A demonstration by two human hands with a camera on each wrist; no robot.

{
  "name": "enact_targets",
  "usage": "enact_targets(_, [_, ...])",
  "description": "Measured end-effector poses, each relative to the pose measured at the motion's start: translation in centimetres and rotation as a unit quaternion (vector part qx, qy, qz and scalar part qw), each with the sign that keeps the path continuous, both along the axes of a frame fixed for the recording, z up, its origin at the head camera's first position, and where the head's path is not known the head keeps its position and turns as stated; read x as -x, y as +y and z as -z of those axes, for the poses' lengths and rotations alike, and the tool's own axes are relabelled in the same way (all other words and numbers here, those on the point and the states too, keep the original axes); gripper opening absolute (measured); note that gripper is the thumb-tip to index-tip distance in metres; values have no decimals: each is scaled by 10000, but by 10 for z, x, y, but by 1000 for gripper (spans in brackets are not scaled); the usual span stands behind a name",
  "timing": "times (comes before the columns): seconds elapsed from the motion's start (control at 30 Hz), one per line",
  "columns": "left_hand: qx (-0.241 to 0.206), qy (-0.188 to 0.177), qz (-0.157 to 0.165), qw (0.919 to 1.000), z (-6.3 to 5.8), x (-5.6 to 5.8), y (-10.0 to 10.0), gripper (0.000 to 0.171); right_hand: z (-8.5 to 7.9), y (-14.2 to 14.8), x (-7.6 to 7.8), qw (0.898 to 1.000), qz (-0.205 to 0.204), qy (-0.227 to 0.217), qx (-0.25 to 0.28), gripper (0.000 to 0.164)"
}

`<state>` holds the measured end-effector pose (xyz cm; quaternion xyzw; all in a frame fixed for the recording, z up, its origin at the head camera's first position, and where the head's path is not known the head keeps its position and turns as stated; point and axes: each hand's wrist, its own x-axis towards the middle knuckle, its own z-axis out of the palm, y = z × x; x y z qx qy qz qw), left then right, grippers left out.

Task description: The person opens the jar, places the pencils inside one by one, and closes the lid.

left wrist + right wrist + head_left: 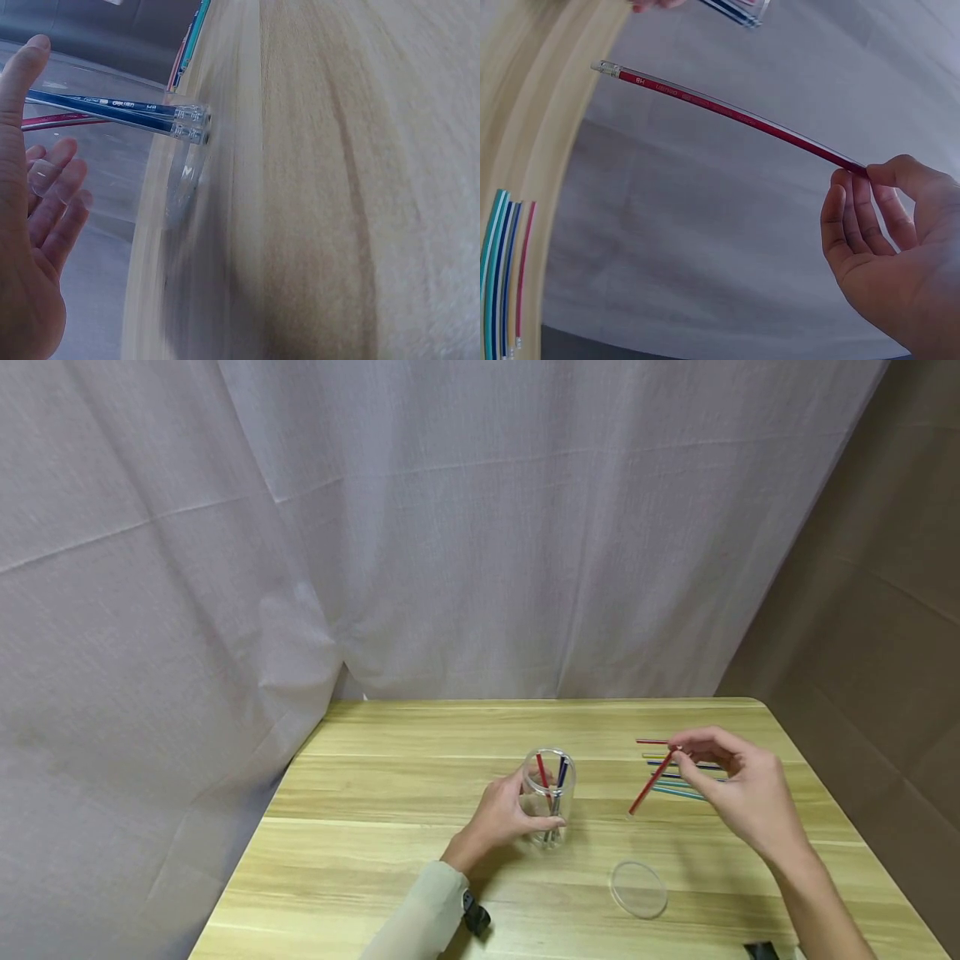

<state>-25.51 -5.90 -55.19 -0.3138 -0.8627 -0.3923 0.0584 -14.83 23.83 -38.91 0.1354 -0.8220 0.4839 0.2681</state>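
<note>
My left hand [498, 814] grips a clear cylindrical jar [569, 806] that stands upright on the table. Inside it lean a red pencil [542, 770] and two dark blue pencils [142, 112], whose eraser ends rest at the bottom in the left wrist view. To the right of the jar, my right hand [750, 789] pinches another red pencil [735, 114] between thumb and fingertips by one end. That pencil slants through the air, its eraser end [607, 68] pointing down and toward the jar.
Several loose pencils, including teal ones [678, 792], lie side by side under and beyond my right hand. A clear round lid [639, 890] is flat on the wooden table [360, 827], nearer me. Grey cloth [465, 568] hangs behind the far edge.
</note>
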Motion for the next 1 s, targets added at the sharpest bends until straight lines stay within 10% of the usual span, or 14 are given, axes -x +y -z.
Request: enact_targets(1.0, [12, -78, -70, 9999, -1, -2, 2, 66, -54, -27, -7, 9675, -1514, 346, 1995, 24])
